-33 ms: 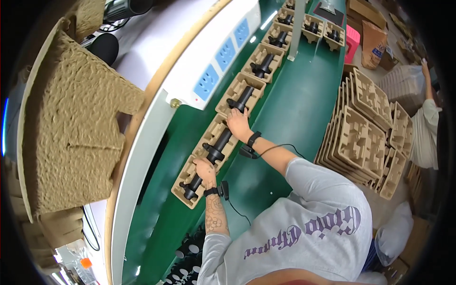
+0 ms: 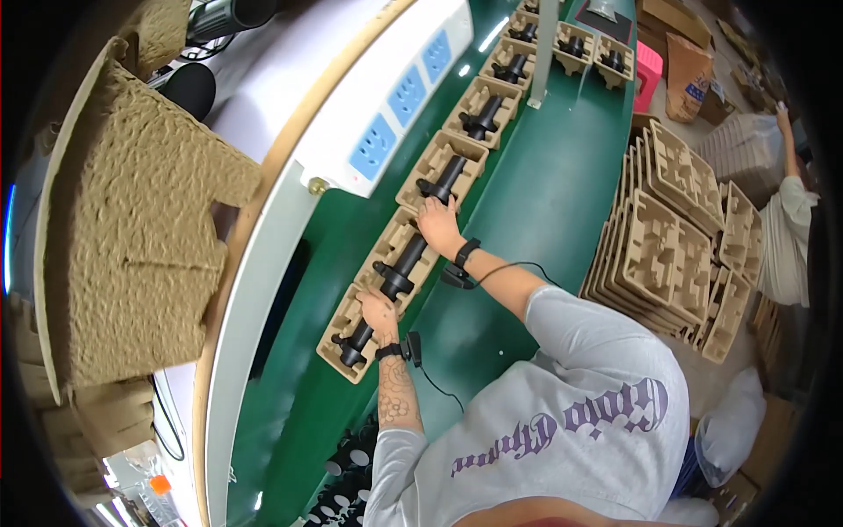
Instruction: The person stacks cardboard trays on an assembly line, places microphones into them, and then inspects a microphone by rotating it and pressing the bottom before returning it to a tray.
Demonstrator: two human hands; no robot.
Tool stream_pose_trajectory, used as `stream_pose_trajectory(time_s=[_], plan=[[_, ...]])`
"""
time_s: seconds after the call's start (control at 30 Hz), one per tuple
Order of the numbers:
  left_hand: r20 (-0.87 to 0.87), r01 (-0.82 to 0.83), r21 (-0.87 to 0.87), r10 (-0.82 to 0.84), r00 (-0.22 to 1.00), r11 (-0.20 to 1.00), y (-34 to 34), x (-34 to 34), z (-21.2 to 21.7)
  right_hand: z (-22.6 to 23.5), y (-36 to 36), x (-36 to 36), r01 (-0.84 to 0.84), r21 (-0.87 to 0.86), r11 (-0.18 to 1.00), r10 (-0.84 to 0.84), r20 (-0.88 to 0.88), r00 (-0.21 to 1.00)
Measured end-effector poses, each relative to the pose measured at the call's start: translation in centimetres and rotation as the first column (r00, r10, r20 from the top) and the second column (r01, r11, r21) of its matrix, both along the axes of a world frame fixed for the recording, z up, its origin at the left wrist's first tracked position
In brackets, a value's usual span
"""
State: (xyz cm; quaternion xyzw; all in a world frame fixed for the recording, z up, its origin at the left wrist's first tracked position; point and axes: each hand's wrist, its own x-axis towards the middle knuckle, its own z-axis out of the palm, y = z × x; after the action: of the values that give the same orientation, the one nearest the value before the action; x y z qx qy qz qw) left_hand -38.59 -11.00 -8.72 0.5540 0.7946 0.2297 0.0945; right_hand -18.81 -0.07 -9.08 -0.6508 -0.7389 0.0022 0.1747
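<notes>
A row of brown moulded-pulp trays runs along the green bench, each holding a black tubular part with side lugs. In the nearest tray (image 2: 327,350), my left hand (image 2: 379,316) curls over the upper end of the black tubular part (image 2: 353,347). My right hand (image 2: 439,228) is bent over the joint between the second and third trays, its thumb beside the lower end of another black part (image 2: 452,171); the palm hides what its fingers grip. Between my hands lies the second tray's black part (image 2: 399,272). Both wrists wear black bands with cables.
A white panel with blue sockets (image 2: 406,95) borders the row's left. Beyond the green bench (image 2: 518,189), stacked empty pulp trays (image 2: 672,255) stand at right. A large pulp piece (image 2: 132,237) is at far left. Another person's sleeve (image 2: 786,228) shows at far right.
The view has shifted slightly, and the socket panel and far trays sit a little further left. My hands keep the same grip and place on the row.
</notes>
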Motion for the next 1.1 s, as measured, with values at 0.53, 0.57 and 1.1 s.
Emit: stream_pose_trajectory(time_s=[0.53, 0.57, 1.1], plan=[[-0.839, 0.482, -0.179, -0.389, 0.381, 0.858, 6.7, -15.6, -10.8, 11.6, -39.4, 18.8, -0.019, -0.417, 0.909, -0.264, -0.609, 0.748], [-0.246, 0.717, 0.059, -0.686, 0.685, 0.695, 8.2, -2.3, -8.8, 11.1, -44.8, 20.8, 0.253, -0.469, 0.846, -0.487, -0.485, 0.727], [0.655, 0.662, 0.191, -0.596, 0.464, 0.725, -22.7, 18.9, 4.7, -7.2, -67.4, 38.6, 0.257, -0.941, 0.222, -0.593, -0.340, -0.730]])
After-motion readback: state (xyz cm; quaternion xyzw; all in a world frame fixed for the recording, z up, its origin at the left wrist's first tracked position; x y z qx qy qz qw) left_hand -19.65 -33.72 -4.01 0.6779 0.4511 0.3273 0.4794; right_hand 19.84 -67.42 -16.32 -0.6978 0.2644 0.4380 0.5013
